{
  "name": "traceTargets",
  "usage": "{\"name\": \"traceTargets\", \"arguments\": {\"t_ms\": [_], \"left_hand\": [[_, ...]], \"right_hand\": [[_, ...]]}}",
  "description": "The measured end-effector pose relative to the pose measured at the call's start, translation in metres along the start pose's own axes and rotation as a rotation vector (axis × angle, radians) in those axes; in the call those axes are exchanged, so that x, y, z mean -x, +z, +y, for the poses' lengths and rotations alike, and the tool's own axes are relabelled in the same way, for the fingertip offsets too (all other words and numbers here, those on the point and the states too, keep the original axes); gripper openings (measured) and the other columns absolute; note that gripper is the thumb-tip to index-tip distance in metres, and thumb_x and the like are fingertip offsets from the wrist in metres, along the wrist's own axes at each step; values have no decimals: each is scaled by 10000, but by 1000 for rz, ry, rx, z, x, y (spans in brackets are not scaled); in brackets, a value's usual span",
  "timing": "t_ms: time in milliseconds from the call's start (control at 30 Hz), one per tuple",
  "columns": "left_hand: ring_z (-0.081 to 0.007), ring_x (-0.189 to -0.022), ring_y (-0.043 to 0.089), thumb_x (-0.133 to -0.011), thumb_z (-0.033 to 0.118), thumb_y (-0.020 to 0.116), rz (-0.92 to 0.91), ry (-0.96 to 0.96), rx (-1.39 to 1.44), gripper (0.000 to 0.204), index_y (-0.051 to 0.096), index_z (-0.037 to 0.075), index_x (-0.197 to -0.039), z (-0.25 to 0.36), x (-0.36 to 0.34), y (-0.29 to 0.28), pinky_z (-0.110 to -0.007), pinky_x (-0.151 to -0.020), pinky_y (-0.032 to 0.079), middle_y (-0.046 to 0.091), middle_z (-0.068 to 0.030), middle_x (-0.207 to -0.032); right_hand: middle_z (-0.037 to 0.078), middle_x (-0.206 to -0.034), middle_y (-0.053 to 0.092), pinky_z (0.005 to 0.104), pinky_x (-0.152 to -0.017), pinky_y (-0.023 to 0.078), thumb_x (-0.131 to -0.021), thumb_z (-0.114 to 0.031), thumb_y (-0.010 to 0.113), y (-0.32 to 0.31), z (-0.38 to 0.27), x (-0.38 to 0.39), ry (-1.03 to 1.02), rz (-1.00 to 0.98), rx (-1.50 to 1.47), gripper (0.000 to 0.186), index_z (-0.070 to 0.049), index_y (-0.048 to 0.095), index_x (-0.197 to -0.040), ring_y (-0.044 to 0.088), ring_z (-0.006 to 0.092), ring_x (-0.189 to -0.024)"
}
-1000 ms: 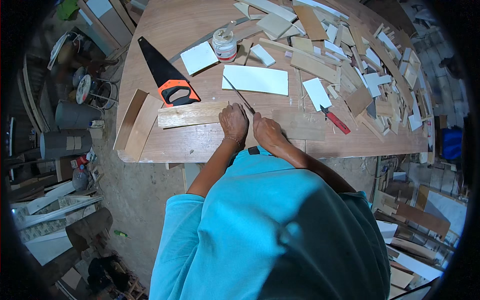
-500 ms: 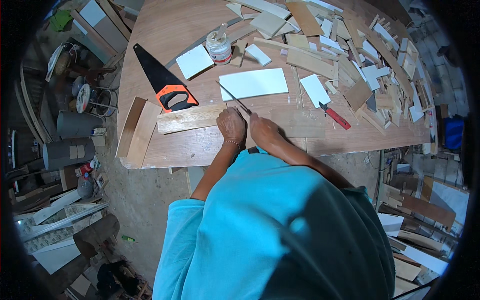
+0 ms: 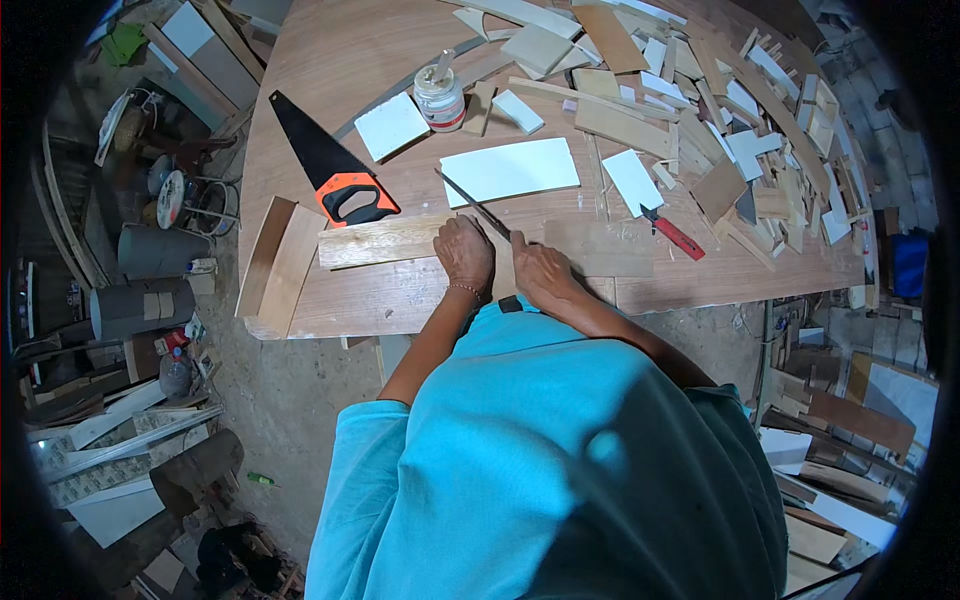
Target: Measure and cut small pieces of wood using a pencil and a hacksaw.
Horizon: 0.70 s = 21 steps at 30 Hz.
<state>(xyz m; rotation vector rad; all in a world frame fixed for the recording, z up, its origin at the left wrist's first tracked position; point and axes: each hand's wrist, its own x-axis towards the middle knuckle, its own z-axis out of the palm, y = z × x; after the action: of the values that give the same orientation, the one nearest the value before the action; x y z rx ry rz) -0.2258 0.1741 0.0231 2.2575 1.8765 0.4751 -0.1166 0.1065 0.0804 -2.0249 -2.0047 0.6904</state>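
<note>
My left hand [image 3: 464,252] is closed on the right end of a narrow wooden strip [image 3: 385,241], which lies on the workbench. In my right hand [image 3: 543,274] is a long, thin, dark file [image 3: 470,198], its tapered end pointing up and left over the edge of a white board [image 3: 510,171]. The file crosses close beside my left knuckles; whether it touches the strip is hard to see. An orange-and-black handsaw [image 3: 335,165] lies beyond the strip's left part.
An open glue jar [image 3: 439,102] stands beside a white block [image 3: 391,127]. A red-handled knife [image 3: 676,236] rests at right, by a small white piece [image 3: 633,182]. Wood offcuts [image 3: 690,120] heap across the far right. An L-shaped wooden piece [image 3: 280,262] sits at the bench's left edge.
My right hand has shifted slightly right and toward me, drawing the file with it. My left hand stays on the wooden strip.
</note>
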Motion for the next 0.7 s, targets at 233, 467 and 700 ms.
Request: {"name": "traceTargets", "arguments": {"t_ms": [233,467,700], "left_hand": [[-285,-732,513,-740,115,476,1,-23,21,109,516,14,-725,0,0,-2,-386,-656,364,533,-148,-729],[-285,-719,516,-733,114,479,-12,-18,26,109,519,14,-714,1,0,-3,-388,-653,370,535,-149,-728],[-284,-730,524,-717,93,475,-42,-31,14,94,523,13,-725,1,-3,1,-393,-658,380,539,-146,-729]], "right_hand": [[224,-697,581,447,-559,469,-803,-104,338,-21,-14,6,-6,-210,164,517,32,213,-1286,587,345,-631],[190,-676,589,427,-526,476,-784,-68,371,-4,-15,-17,-45,-73,193,458,47,313,-1223,597,327,-621],[181,-640,580,384,-484,473,-751,-58,425,-28,-10,15,-53,-36,243,504,63,314,-1227,588,301,-572]]}}
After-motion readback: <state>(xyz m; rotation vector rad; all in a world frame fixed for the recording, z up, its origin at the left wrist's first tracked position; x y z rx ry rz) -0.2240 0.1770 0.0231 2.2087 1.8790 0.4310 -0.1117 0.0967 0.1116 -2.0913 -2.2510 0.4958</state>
